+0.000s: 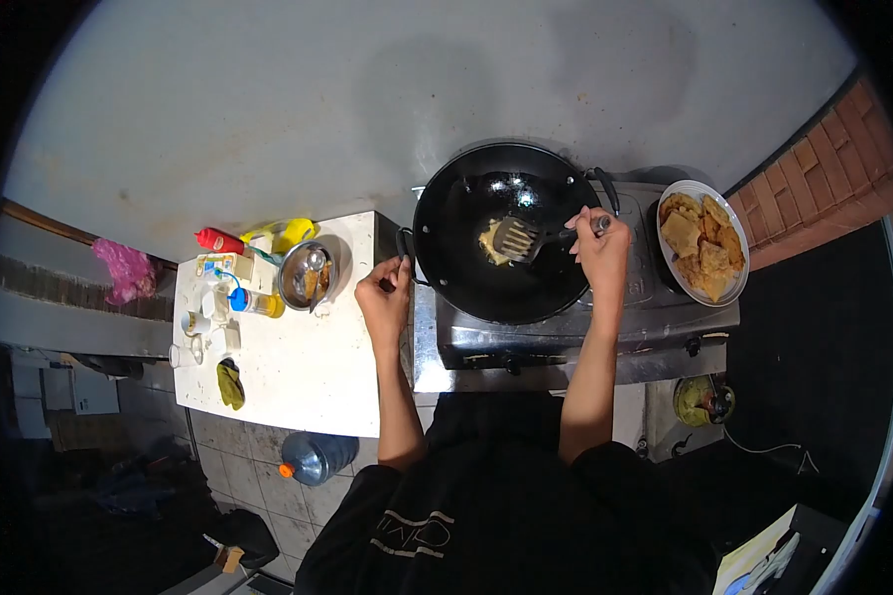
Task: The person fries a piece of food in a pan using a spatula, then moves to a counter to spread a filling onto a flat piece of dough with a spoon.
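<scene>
A black wok [456, 278] sits on the stove, its inside shiny with oil. In it lies a small pale yellow piece of food [488, 243], partly covered by the head of a slotted spatula [518, 241]. My right hand [602, 250] is closed around the spatula's handle, above the wok's right side. My left hand [385, 295] is closed at the wok's left loop handle [404, 244], fingers pinched on its lower part. A dark patch shows between those fingers; I cannot make out what it is.
Right of the wok, a white oval plate [668, 260] holds fried pieces. On the white table [298, 372] at left are a metal bowl [290, 288] with a spoon, a red bottle [218, 241] and a blue-capped bottle [258, 302]. A water jug [322, 458] lies on the floor.
</scene>
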